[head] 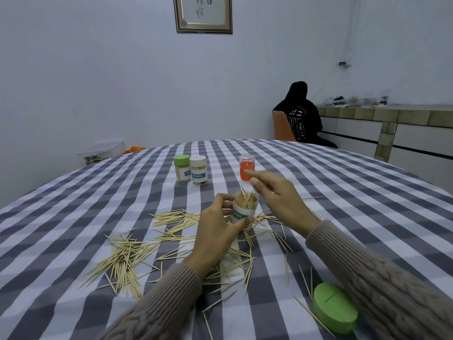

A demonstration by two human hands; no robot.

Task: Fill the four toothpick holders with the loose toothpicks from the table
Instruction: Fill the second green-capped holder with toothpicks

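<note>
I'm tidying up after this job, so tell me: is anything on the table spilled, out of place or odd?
Yes. Loose toothpicks lie scattered over the checked tablecloth, and a green lid lies apart at the near edge. The open holder, which the left hand holds, has its toothpicks sticking up unevenly.
</note>
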